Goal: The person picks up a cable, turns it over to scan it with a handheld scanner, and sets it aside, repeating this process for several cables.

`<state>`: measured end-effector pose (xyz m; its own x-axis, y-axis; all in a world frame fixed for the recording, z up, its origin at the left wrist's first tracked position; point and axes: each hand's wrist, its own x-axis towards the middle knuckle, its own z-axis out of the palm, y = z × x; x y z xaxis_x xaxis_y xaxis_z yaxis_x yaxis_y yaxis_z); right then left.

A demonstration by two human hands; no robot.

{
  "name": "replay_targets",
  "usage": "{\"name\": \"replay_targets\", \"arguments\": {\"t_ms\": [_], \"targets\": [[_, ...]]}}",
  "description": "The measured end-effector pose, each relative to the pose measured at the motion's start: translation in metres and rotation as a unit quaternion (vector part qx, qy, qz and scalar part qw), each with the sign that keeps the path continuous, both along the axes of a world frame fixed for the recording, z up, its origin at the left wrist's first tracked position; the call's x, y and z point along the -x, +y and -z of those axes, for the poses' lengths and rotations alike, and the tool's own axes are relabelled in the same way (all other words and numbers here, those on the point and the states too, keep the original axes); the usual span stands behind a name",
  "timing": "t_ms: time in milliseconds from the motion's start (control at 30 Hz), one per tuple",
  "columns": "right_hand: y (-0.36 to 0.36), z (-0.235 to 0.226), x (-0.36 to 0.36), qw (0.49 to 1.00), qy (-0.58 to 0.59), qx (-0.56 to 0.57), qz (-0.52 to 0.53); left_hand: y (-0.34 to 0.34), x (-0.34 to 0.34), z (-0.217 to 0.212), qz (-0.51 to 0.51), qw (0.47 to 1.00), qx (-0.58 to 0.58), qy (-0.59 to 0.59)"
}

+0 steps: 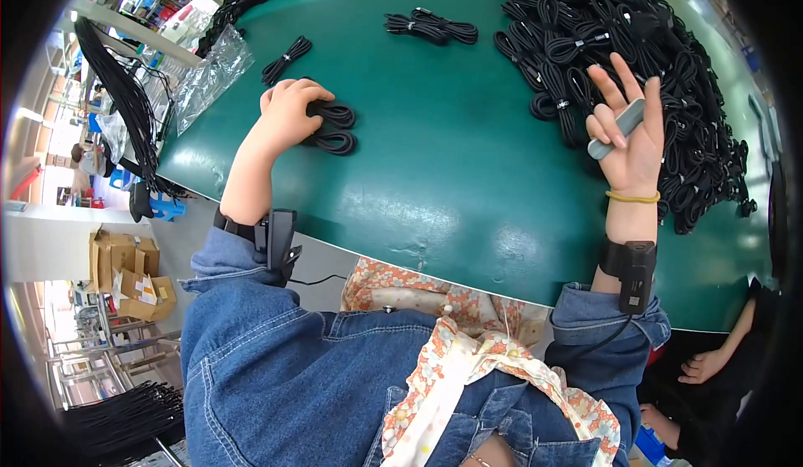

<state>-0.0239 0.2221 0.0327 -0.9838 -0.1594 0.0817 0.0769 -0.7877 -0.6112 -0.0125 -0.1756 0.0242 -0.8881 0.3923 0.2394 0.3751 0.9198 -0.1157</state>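
My left hand (pixel 288 117) lies over coiled black cables (pixel 336 129) at the left of the green table, its fingers curled round them. Part of the bundles is hidden beneath the palm. On the right, my right hand (pixel 631 145) is raised with its palm turned up, beside a big heap of black cable bundles (pixel 577 44). A flat grey bar with rounded ends (pixel 619 128) is gripped across its bent fingers, while other fingers stretch outward. One tied cable bundle (pixel 287 60) rests just beyond my left hand. Farther off, near the middle, lie more tied cables (pixel 431 27).
The green table (pixel 418 174) curves in front of me. Clear plastic bags (pixel 216 74) lie at its left edge, near long hanging black cables (pixel 113 82). Cardboard boxes (pixel 134 274) stand on the floor at left. Another person's hand (pixel 704 366) shows at lower right.
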Motion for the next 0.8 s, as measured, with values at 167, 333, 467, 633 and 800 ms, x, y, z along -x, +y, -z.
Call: {"name": "replay_targets", "arguments": {"t_ms": [167, 333, 467, 633, 800], "targets": [[-0.011, 0.019, 0.002, 0.988, -0.003, -0.146, -0.045, 0.033, 0.011, -0.009, -0.029, 0.999, -0.035, -0.014], [-0.028, 0.019, -0.006, 0.951, 0.041, -0.294, -0.090, 0.109, -0.001, -0.020, 0.047, 0.776, -0.591, -0.214], [-0.041, 0.015, -0.014, 0.936, 0.067, -0.323, -0.119, 0.149, -0.011, -0.008, 0.169, 0.623, -0.713, -0.272], [-0.039, 0.011, -0.019, 0.940, 0.066, -0.311, -0.125, 0.163, -0.010, 0.006, 0.204, 0.562, -0.751, -0.279], [-0.041, 0.008, -0.020, 0.941, 0.049, -0.313, -0.121, 0.159, -0.009, 0.009, 0.201, 0.539, -0.766, -0.289]]}}
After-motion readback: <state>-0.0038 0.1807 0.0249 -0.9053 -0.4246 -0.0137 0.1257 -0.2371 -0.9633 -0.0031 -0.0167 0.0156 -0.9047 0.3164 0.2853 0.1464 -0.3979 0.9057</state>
